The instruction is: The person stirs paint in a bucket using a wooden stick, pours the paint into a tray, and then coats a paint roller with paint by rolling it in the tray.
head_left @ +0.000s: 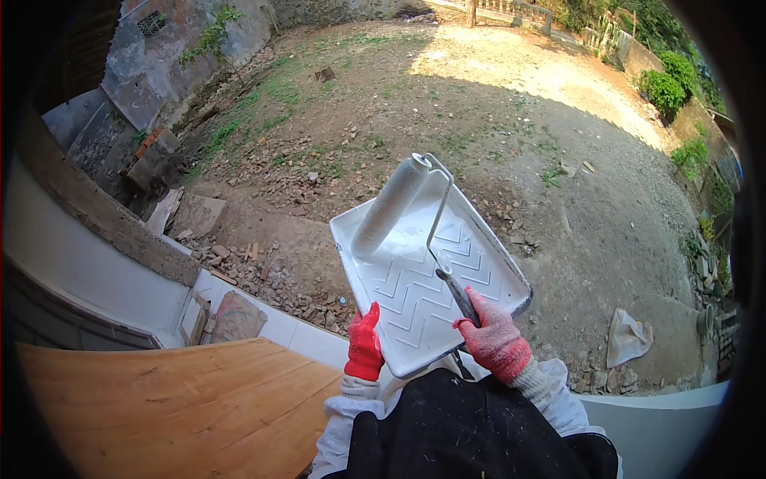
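My left hand, in a red work glove, grips the left edge of a white paint tray near its close end. The tray has zigzag ridges and a wet white coating in its far part. In my right hand, gloved in red and white, is the dark handle of a paint roller. Its bent metal frame reaches away from me over the tray. The white roller sleeve slants across the tray's far left part, its upper end rising past the rim. The fingers under the tray are hidden.
A wooden surface lies at lower left, beside a white ledge with a sack on it. Beyond is a dirt yard with rubble along its near side. A white sack lies on the ground at right.
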The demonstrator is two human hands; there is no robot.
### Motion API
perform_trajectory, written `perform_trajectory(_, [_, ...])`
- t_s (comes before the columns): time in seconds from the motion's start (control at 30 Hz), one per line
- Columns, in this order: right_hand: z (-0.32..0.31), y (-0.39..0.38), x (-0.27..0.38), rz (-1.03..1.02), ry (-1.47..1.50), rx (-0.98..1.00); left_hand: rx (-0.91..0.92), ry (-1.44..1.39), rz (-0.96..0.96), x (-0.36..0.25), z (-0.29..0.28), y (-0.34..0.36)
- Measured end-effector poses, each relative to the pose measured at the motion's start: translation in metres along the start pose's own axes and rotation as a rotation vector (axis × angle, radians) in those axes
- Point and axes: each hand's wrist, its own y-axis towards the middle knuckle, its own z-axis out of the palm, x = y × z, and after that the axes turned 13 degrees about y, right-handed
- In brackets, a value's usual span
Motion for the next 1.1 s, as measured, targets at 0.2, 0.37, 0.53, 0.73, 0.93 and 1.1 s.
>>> perform_trajectory(0.2, [-0.013,-0.02,-0.004,0.033,0.014,-0.048,0.012,-0.159,-0.1,-0.002,0.003,-0.002])
perform_trajectory(0.37, [-0.037,-0.022,-0.008,-0.013,-0.059,-0.152,0.058,-0.134,-0.11,0.002,0.003,0.007])
perform_trajectory(0.53, [-0.054,-0.016,-0.014,-0.11,-0.184,-0.285,0.058,-0.173,-0.195,-0.008,0.008,0.012])
perform_trajectory(0.73, [-0.068,-0.011,-0.022,-0.032,-0.273,-0.361,0.07,-0.114,-0.151,0.01,0.014,0.027])
perform_trajectory(0.93, [-0.069,0.002,-0.033,-0.063,-0.304,-0.415,0.115,0.311,0.238,0.001,0.018,0.024])
perform_trajectory(1.1, [-0.065,0.025,-0.036,-0.131,-0.261,-0.446,0.143,0.613,0.401,0.028,0.002,0.046])
